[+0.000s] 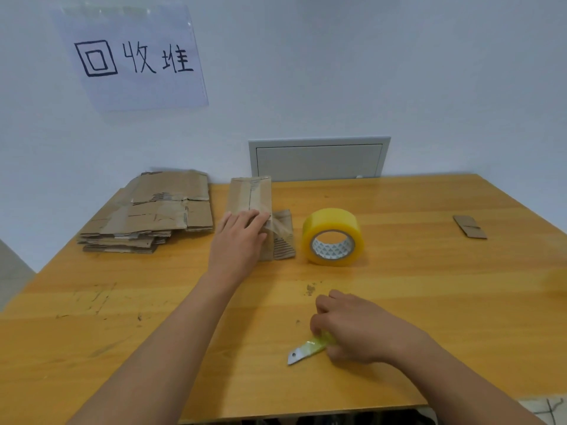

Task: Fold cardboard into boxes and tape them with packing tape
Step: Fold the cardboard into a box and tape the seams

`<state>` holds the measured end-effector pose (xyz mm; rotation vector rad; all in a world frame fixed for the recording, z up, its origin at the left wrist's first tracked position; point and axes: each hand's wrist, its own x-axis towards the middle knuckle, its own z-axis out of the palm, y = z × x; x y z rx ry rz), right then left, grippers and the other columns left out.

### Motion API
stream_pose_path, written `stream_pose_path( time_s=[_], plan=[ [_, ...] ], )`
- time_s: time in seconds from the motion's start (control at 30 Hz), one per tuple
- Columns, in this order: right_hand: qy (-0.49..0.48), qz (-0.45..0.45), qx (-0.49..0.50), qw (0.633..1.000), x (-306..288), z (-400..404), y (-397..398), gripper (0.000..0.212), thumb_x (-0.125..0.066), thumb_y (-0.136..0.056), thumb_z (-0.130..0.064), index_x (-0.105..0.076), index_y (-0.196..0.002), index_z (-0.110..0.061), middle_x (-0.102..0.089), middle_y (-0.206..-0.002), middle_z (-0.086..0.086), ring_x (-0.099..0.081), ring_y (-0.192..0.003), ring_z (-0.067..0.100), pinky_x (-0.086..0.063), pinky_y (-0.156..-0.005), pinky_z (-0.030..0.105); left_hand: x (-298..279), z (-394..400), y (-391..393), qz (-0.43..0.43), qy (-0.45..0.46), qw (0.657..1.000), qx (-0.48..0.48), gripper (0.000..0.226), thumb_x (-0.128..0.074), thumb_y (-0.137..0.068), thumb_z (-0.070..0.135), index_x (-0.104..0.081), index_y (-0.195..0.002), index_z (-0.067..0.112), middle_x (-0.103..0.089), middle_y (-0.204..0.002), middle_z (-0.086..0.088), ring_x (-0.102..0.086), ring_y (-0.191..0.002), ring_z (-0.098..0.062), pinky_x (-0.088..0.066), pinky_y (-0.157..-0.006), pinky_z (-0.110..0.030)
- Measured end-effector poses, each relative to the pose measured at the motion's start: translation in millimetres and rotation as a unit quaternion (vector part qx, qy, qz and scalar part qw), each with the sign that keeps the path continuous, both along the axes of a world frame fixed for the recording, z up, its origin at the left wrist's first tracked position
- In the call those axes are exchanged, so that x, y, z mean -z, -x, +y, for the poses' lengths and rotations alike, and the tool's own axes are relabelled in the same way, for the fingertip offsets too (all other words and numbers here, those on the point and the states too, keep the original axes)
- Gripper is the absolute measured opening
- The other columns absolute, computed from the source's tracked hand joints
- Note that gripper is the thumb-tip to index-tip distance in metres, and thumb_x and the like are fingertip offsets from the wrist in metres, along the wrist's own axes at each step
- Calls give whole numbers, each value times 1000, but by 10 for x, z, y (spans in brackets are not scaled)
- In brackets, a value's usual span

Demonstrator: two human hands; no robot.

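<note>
A small taped cardboard box (251,194) lies on the wooden table (429,302) near the wall, with loose clear tape hanging at its near end. My left hand (237,240) rests on the box's near end, its fingers laid over the top. To the right of the box stands a roll of yellow packing tape (333,236) on its edge. My right hand (359,328) is nearer the front edge and grips a small cutter blade (302,354) with a tape-wrapped handle, its tip pointing left on the table.
A stack of flattened cardboard (150,216) lies at the back left. A small cardboard scrap (469,227) sits at the far right. A handwritten paper sign (135,58) and a grey wall panel (319,159) are on the wall behind.
</note>
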<state>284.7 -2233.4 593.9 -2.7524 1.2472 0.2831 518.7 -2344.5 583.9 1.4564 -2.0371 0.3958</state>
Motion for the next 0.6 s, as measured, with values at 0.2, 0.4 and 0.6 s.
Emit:
stream_pose_path(
  time_s=[0.2, 0.4, 0.6],
  plan=[
    [125, -9, -13, 992, 186, -50, -27, 29, -40, -93, -26, -58, -113, -14, -54, -109, 4, -49, -97, 25, -30, -75, 34, 30, -20, -37, 3, 4, 1000, 13, 41, -68, -89, 19, -60, -129, 21, -62, -125, 1, -56, -118, -24, -38, -109, -48],
    [236, -72, -18, 969, 421, -125, 19, 23, -79, -73, -23, -70, -94, -20, -64, -84, -2, -57, -65, 15, -46, -55, 27, 67, -5, 13, 5, 22, 999, -36, 44, -72, -85, 39, -61, -126, 29, -61, -125, 7, -51, -124, -22, -27, -111, -61],
    [202, -77, -19, 976, 319, -174, 6, 35, -63, -85, -19, -58, -118, -29, -59, -92, 1, -57, -72, 19, -27, -52, 30, 143, -48, 27, 7, 33, 998, -50, 44, -71, -87, 40, -58, -128, 31, -58, -130, 6, -44, -127, -24, -29, -107, -64]
  ],
)
